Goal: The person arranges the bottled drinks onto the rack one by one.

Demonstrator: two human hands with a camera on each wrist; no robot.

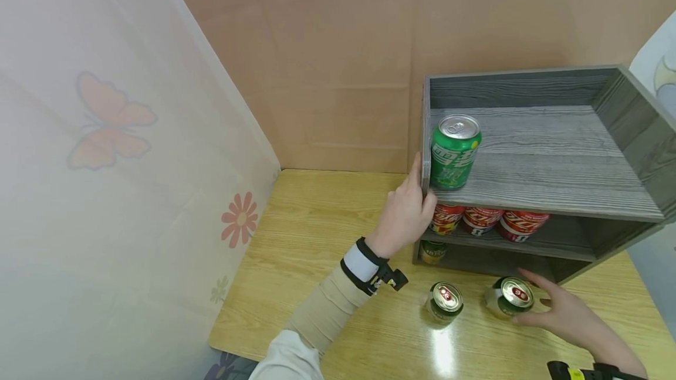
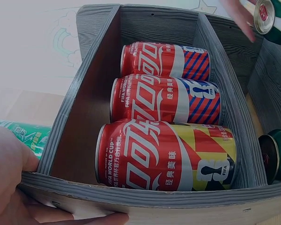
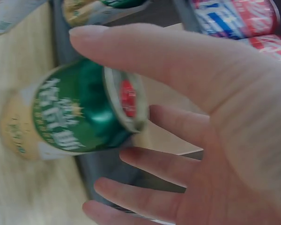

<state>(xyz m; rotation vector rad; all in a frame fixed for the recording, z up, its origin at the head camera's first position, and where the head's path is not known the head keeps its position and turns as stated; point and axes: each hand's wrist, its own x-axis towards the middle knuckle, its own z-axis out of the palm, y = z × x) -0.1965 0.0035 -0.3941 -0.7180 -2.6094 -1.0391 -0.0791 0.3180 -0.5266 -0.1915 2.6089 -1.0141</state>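
Observation:
My left hand [image 1: 404, 210] grips the left side panel of a grey wooden shelf [image 1: 544, 151], its fingers along the outer face. Upright on the top tier, close to that panel, is a green soda can [image 1: 454, 154]. My right hand [image 1: 573, 315] is spread around a green and gold can [image 3: 79, 110] on the table, thumb and fingers apart on either side of it. A second green and gold can [image 1: 445, 302] stands to its left. Three red cola cans [image 2: 168, 101] fill part of the middle tier, and one green can [image 1: 433, 252] is in the bottom tier at the left.
The wooden table [image 1: 311, 221] runs up to a brown backdrop [image 1: 317, 75] behind. A white sheet with butterfly and flower prints [image 1: 158, 192] hangs along the left. The shelf's right side panel [image 1: 634, 116] rises beyond my right hand.

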